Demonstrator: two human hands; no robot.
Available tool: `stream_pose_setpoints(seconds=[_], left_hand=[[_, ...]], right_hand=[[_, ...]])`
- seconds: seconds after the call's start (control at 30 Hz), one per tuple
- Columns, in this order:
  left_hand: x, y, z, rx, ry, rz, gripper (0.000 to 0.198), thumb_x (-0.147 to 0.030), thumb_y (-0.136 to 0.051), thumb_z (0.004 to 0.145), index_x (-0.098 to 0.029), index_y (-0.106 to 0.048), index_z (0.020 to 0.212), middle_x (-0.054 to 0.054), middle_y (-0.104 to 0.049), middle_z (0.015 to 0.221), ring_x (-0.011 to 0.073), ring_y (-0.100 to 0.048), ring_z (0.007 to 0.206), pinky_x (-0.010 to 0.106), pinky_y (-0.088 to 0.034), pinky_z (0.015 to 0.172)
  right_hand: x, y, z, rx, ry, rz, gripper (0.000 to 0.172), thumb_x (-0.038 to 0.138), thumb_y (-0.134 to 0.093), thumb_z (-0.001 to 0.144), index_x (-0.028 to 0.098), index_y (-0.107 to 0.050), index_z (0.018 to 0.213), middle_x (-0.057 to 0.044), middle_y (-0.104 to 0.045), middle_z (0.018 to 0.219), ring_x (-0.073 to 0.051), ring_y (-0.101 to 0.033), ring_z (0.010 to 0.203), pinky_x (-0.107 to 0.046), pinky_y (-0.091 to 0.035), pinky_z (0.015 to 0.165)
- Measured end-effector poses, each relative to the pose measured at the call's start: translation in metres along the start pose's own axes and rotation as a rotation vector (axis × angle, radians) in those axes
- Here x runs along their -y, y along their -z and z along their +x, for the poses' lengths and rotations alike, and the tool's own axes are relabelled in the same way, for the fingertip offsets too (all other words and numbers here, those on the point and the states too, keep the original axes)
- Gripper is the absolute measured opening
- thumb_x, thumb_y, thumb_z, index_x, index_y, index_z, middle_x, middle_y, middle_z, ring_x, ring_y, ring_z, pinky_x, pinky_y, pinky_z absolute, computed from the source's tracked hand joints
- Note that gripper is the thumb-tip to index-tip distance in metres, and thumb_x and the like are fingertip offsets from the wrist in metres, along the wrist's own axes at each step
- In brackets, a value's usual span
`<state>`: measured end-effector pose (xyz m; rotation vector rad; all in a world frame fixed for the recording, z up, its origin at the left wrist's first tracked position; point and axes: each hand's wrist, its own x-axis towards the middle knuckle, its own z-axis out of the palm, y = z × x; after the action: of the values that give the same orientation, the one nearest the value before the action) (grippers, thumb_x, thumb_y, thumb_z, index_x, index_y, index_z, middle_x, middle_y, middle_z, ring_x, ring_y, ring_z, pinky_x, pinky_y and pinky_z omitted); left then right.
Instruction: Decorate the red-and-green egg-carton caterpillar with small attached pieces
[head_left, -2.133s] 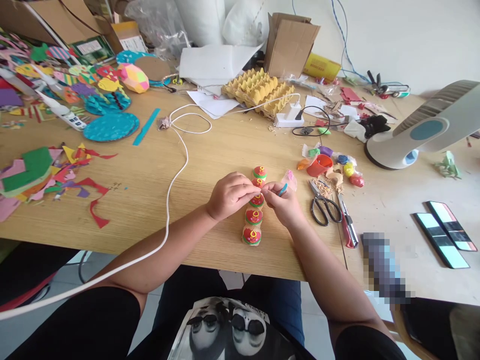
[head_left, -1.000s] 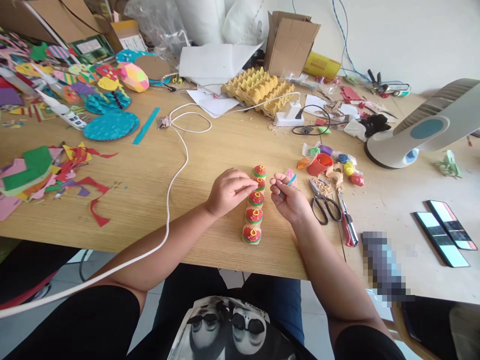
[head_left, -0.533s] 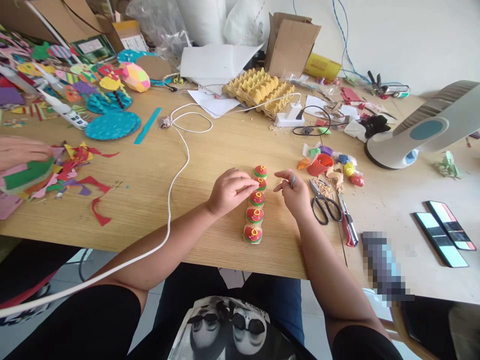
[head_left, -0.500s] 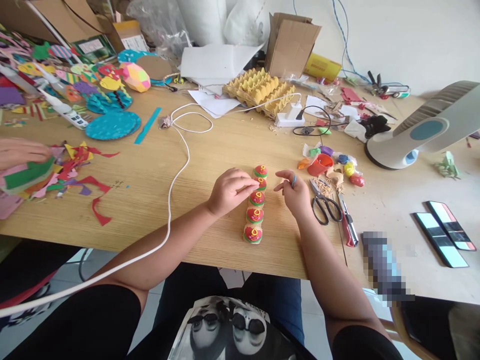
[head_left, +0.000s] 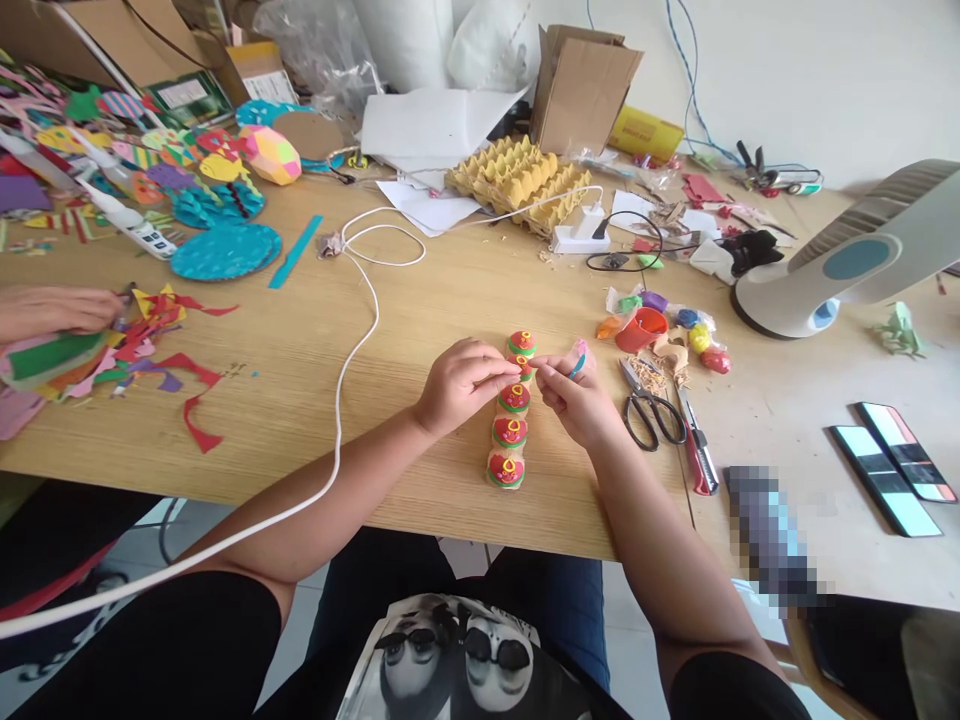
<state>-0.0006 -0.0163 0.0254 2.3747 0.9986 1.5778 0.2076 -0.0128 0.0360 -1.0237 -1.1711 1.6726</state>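
A row of small domed pieces (head_left: 513,399), red on top with green rims and yellow loops, runs away from me on the table. My left hand (head_left: 471,382) is pinched beside the second piece from the far end; whatever lies between its fingertips is too small to make out. From the right, my right hand (head_left: 571,398) meets it over that same piece, its fingertips closed. A thin blue tool (head_left: 577,366) sticks up from the right hand's grip, its other end hidden by the fingers. Behind that hand shows a small pink lump (head_left: 582,349).
Scissors (head_left: 651,408), a red cutter knife (head_left: 697,440) and a red cup (head_left: 643,329) among coloured clay lumps lie to the right. A white cable (head_left: 339,400) crosses my left forearm. At far left another person's hand (head_left: 64,310) rests over paper scraps.
My right hand has moved left and its fingers have closed near my left fingertips, uncovering the pink lump. My left hand stays nearly still. The other person's hand has shifted right.
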Motion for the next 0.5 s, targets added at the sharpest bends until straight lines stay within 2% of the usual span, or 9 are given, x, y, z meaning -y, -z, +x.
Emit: stream_pose_setpoints(seconds=[0.13,0.37,0.5], left_hand=[[-0.002,-0.001,-0.001,0.026,-0.031,-0.015,0.007,-0.028,-0.07,0.092,-0.023,-0.075,0.095,0.002,-0.074,0.085,0.0142,-0.066,0.078,0.03,-0.052,0.076],[-0.003,0.001,-0.003,0.051,-0.164,0.042,0.012,-0.024,-0.072,0.091,-0.025,-0.072,0.103,0.001,-0.073,0.088,0.0147,-0.065,0.083,0.03,-0.054,0.079],[-0.003,0.004,-0.002,0.029,-0.178,0.087,0.009,-0.027,-0.074,0.089,-0.025,-0.073,0.098,0.0,-0.074,0.086,0.0147,-0.065,0.082,0.03,-0.053,0.079]], right_hand=[[-0.002,-0.006,-0.003,0.044,-0.035,-0.053,0.045,0.055,-0.085,0.068,0.017,-0.071,0.086,0.006,-0.044,0.059,-0.007,-0.03,0.054,-0.026,-0.019,0.05],[-0.002,-0.013,-0.007,0.079,-0.077,0.015,0.041,0.048,-0.091,0.062,0.018,-0.065,0.072,0.006,-0.049,0.055,-0.005,-0.027,0.049,-0.026,-0.014,0.048],[0.0,-0.014,-0.008,0.068,-0.1,0.077,0.04,0.046,-0.09,0.063,0.019,-0.063,0.073,0.005,-0.051,0.058,-0.006,-0.032,0.051,-0.025,-0.017,0.049]])
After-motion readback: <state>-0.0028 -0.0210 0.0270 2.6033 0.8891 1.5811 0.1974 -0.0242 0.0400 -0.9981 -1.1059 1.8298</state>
